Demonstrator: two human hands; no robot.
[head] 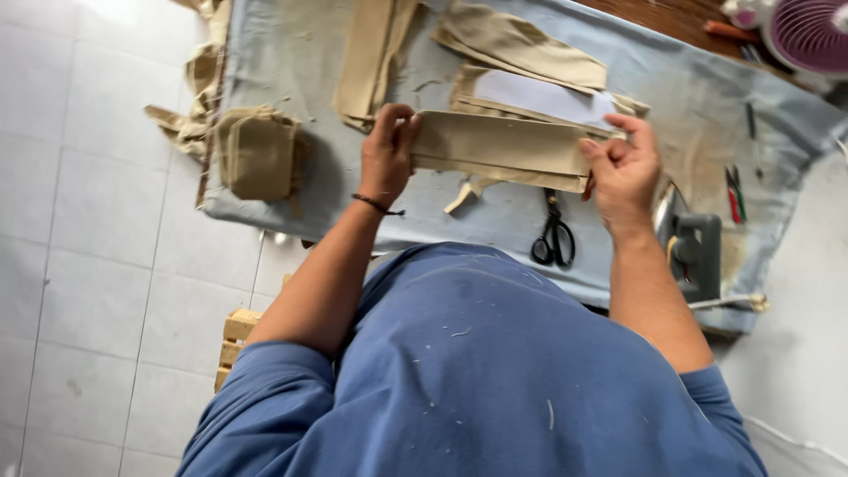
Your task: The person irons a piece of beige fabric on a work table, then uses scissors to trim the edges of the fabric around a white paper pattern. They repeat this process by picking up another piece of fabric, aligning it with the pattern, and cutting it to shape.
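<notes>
Khaki folded fabric strip (502,148) is pinched at both ends by my left hand (386,156) and right hand (624,172); uneven pull could slip the fold.

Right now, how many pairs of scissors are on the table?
1: black scissors lie on the grey cloth below the folded tan strip both hands hold. Fabric piles may hide others.
</notes>
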